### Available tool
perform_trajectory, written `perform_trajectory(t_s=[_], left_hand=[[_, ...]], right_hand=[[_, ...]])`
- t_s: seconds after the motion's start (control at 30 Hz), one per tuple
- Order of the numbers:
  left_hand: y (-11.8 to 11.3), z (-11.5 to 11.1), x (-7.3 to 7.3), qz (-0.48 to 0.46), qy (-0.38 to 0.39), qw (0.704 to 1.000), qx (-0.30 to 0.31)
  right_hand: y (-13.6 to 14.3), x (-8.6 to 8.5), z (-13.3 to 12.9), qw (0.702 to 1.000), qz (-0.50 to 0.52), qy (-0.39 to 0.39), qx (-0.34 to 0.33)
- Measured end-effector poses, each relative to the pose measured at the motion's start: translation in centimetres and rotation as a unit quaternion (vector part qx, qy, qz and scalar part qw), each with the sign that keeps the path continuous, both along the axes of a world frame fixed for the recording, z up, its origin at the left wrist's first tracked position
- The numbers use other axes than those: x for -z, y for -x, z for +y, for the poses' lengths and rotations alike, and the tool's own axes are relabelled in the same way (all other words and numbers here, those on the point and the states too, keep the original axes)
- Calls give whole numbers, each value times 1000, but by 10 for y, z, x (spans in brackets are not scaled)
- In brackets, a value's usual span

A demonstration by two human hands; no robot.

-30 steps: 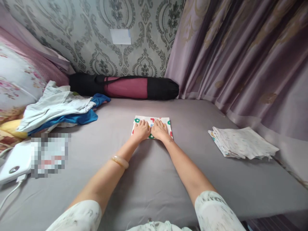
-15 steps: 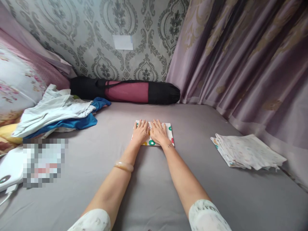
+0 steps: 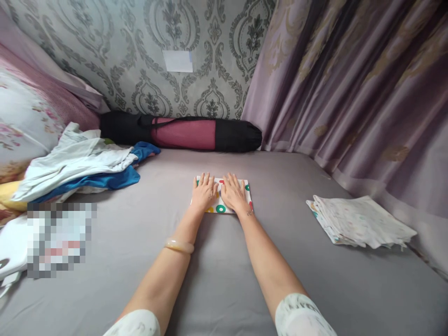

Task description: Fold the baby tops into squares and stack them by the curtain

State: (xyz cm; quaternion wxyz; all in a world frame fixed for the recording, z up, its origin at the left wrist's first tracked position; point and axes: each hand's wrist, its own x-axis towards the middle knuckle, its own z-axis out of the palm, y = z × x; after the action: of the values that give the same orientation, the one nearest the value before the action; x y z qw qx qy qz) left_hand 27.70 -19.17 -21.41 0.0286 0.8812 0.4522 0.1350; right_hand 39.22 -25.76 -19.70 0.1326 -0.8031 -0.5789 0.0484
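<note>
A folded white cloth (image 3: 220,208) with green, red and yellow ring prints lies flat on the grey sheet (image 3: 217,261). My left hand (image 3: 205,192) rests palm down on its left half, fingers spread. On the right half lies my right hand (image 3: 233,192), also flat with its fingers apart. Both hands cover much of the cloth, and a strip between them shows. A pale bangle (image 3: 179,245) sits on my left forearm.
A stack of folded cloths (image 3: 362,221) lies at the right. At the left are crumpled white and blue clothes (image 3: 80,161), a white device (image 3: 21,242) with a cable, and a blurred item. A black and maroon roll bag (image 3: 184,134) lies along the wall.
My right hand has shifted slightly to the right on the cloth, showing a little more of the print between the hands. My left hand has barely moved.
</note>
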Motion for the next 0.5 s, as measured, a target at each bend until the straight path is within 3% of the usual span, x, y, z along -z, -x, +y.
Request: perform_trajectory(t_s=[0.2,0.37,0.5], left_hand=[[1,2,6,25,53,998,-10],[3,2,4,21,50,998,-8],[7,1,-1,4,40,998,-40]], right_hand=[[-6,10,0,999,2,38,26],[-7,10,1,999,12,38,26],[-13,10,-1,997,4,16,80]])
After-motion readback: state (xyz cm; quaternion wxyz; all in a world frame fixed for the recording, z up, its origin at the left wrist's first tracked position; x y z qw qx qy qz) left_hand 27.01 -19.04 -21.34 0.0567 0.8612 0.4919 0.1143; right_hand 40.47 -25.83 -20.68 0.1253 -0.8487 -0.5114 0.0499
